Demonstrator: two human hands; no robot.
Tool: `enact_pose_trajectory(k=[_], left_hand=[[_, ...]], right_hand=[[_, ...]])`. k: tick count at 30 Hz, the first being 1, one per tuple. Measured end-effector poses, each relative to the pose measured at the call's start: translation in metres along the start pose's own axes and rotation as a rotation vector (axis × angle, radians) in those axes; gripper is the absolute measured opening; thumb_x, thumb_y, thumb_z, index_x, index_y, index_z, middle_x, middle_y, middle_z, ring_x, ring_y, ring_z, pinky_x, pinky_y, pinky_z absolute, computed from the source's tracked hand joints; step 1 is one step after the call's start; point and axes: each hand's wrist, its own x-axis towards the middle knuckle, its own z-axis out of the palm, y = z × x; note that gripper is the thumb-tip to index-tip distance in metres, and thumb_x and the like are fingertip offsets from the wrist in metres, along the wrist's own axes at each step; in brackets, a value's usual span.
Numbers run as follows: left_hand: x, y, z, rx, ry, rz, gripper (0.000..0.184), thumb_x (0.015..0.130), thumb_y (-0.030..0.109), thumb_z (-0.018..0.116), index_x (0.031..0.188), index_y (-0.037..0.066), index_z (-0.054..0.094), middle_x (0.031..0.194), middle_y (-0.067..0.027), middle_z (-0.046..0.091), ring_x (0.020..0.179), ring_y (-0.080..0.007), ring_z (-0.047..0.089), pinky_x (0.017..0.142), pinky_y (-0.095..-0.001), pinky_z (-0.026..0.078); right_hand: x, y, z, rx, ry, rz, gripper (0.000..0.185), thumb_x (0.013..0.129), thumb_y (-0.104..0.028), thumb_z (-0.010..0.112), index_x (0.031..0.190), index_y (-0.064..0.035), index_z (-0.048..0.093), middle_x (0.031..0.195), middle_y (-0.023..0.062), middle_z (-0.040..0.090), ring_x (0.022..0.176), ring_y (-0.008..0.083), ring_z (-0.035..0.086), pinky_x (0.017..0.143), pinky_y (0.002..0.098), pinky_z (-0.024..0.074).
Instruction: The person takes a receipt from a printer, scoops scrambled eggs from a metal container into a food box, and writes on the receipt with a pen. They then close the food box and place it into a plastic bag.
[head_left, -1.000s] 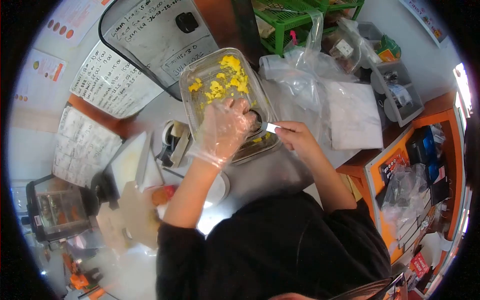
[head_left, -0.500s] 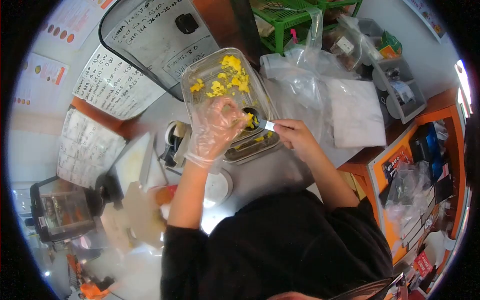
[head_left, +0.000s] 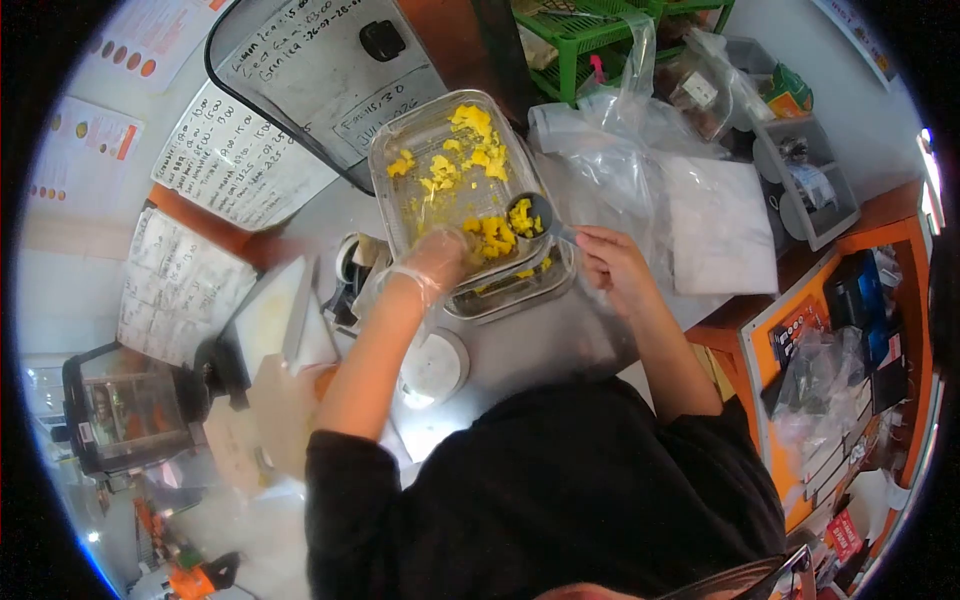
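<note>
My right hand [head_left: 613, 266] grips the handle of a black measuring scoop [head_left: 540, 212]. Its bowl holds yellow crumbled pieces that look like scrambled egg and sits over the right side of a clear rectangular container [head_left: 393, 205]. More yellow pieces [head_left: 478, 125] lie in clumps on the container's floor. In a clear plastic glove, my left hand [head_left: 440, 257] reaches in at the near side, beside a yellow clump [head_left: 490, 238]. Its fingers are blurred and partly hidden. A second clear container [head_left: 520, 305] with yellow bits shows beneath the first.
A round white-lidded tub [head_left: 436, 365] stands on the metal counter [head_left: 520, 365] near my body. To the right lie clear plastic bags [head_left: 605, 150] and a white stack of sheets [head_left: 722, 225]. Green crates [head_left: 575, 50] stand behind; a handwritten whiteboard [head_left: 300, 70] is at back left.
My left hand has moved down and left off the scoop's bowl to the container's near side. The scoop has shifted up and right and now shows yellow pieces in its bowl.
</note>
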Motion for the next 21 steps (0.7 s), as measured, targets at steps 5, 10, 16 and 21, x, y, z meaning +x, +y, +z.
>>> enact_pose_trajectory(k=[5, 10, 16, 21], left_hand=[[-0.001, 0.002, -0.011, -0.083, -0.035, 0.014, 0.020, 0.084, 0.019, 0.058, 0.093, 0.002, 0.063, 0.086, -0.0175, 0.063, 0.084, -0.0347, 0.060, 0.075, -0.0420, 0.048], [-0.002, 0.009, -0.016, -0.057, 0.135, 0.106, 0.018, 0.084, 0.019, 0.058, 0.085, 0.001, 0.063, 0.087, -0.0166, 0.063, 0.083, -0.0345, 0.060, 0.074, -0.0414, 0.048], [0.004, 0.016, -0.007, -0.170, 0.173, -0.016, 0.018, 0.085, 0.018, 0.055, 0.086, 0.004, 0.065, 0.082, -0.0188, 0.062, 0.080, -0.0363, 0.060, 0.073, -0.0429, 0.048], [0.009, 0.026, -0.016, -0.045, 0.112, -0.118, 0.020, 0.082, 0.020, 0.057, 0.081, 0.002, 0.066, 0.084, -0.0196, 0.064, 0.082, -0.0360, 0.062, 0.073, -0.0438, 0.049]], right_hand=[[-0.002, 0.000, -0.003, -0.005, -0.011, -0.015, 0.035, 0.089, -0.017, 0.059, 0.117, 0.0039, 0.055, 0.059, -0.0091, 0.033, 0.047, 0.0018, 0.025, 0.042, 0.0216, 0.0153], [-0.002, 0.002, -0.005, -0.002, -0.017, -0.005, 0.035, 0.090, -0.017, 0.059, 0.118, 0.0040, 0.055, 0.058, -0.0091, 0.034, 0.047, 0.0021, 0.024, 0.042, 0.0218, 0.0157], [0.000, 0.002, -0.002, -0.009, -0.031, 0.000, 0.035, 0.090, -0.016, 0.058, 0.117, 0.0045, 0.055, 0.058, -0.0095, 0.033, 0.046, 0.0021, 0.024, 0.042, 0.0216, 0.0148], [-0.004, 0.001, -0.004, 0.010, -0.043, -0.013, 0.032, 0.090, -0.016, 0.059, 0.115, 0.0027, 0.057, 0.059, -0.0089, 0.034, 0.047, 0.0017, 0.026, 0.042, 0.0203, 0.0164]])
